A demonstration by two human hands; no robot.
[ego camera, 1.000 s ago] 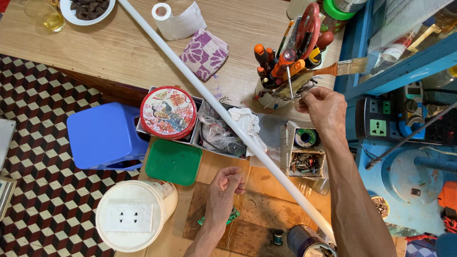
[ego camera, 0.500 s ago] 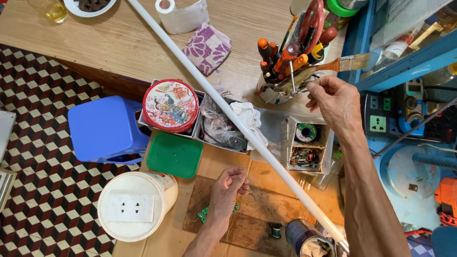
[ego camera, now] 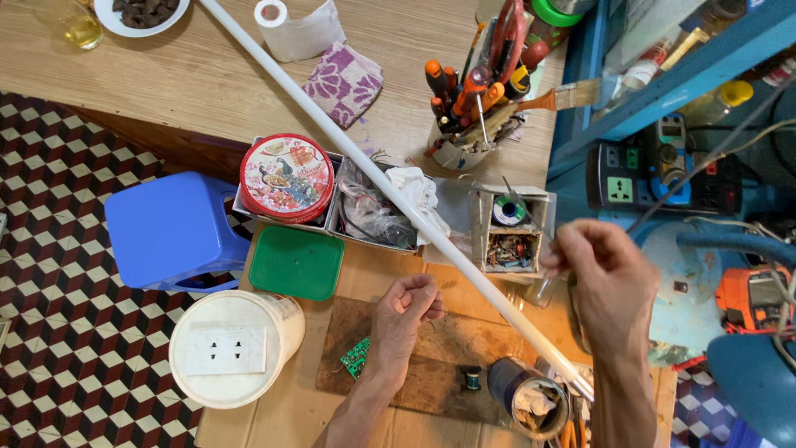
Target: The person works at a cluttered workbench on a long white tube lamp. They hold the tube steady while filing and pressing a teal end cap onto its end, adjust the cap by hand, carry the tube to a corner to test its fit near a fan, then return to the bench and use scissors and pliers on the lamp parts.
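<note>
- Left hand [ego camera: 404, 314] is loosely fisted over a dark wooden board [ego camera: 431, 365], fingers curled in, pinching something too small to tell.
- Small green circuit board [ego camera: 356, 357] lies on the board's left edge, just beside the left wrist.
- Right hand [ego camera: 609, 278] is raised to the right of the tube, fingertips pinched together on something thin; cannot tell what.
- Dark tin can [ego camera: 526, 398] stuffed with rag stands on the board's right end, near a small wire spool [ego camera: 471, 378].
- Long white tube [ego camera: 390, 187] runs diagonally from far left to the can, passing between the two hands.
- White bucket [ego camera: 232, 348] with a socket plate on its lid sits at left; green square lid [ego camera: 297, 263] just beyond it.
- Blue plastic stool [ego camera: 170, 232] on the checkered floor.
- Round red tin [ego camera: 286, 178] rests on a parts tray; small open box [ego camera: 510, 232] with solder reel just beyond the right hand.
- Tool cup [ego camera: 464, 124] of screwdrivers, paintbrush [ego camera: 564, 98], patterned cloth [ego camera: 344, 83], tissue roll [ego camera: 290, 25] farther on the table.
</note>
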